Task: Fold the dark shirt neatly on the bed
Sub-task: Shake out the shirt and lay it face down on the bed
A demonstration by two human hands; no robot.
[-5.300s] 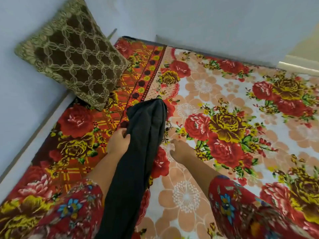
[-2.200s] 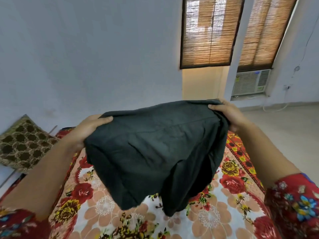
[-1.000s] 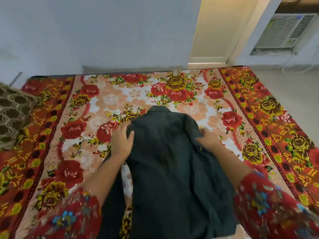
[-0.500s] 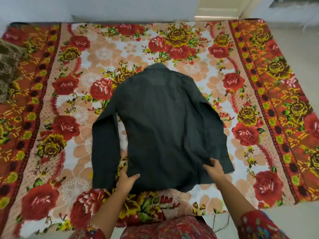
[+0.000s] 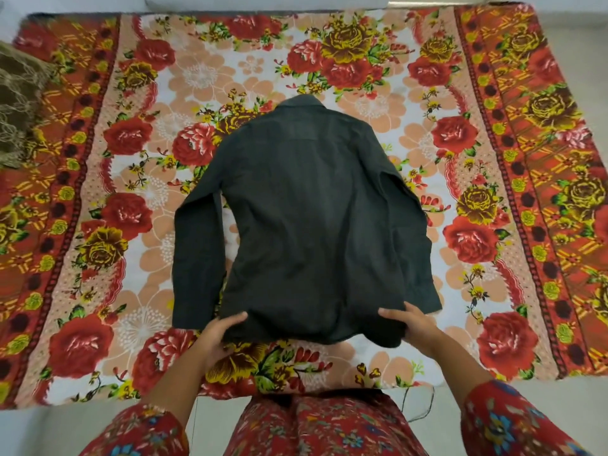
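Note:
The dark shirt (image 5: 306,222) lies spread on the bed (image 5: 493,159), back side up, collar pointing away from me and both long sleeves lying down along its sides. My left hand (image 5: 218,337) grips the hem at its near left corner. My right hand (image 5: 413,327) grips the hem at the near right corner, where the cloth bunches up a little.
The bed carries a red, yellow and peach flowered sheet. A brown patterned cushion (image 5: 16,106) lies at the far left edge. Pale floor shows along the near edge of the bed, by my red flowered clothing (image 5: 316,426).
The shirt went from held up in the air to laid flat on the bed. Over the last half second my hands stay at the hem and the right corner has bunched.

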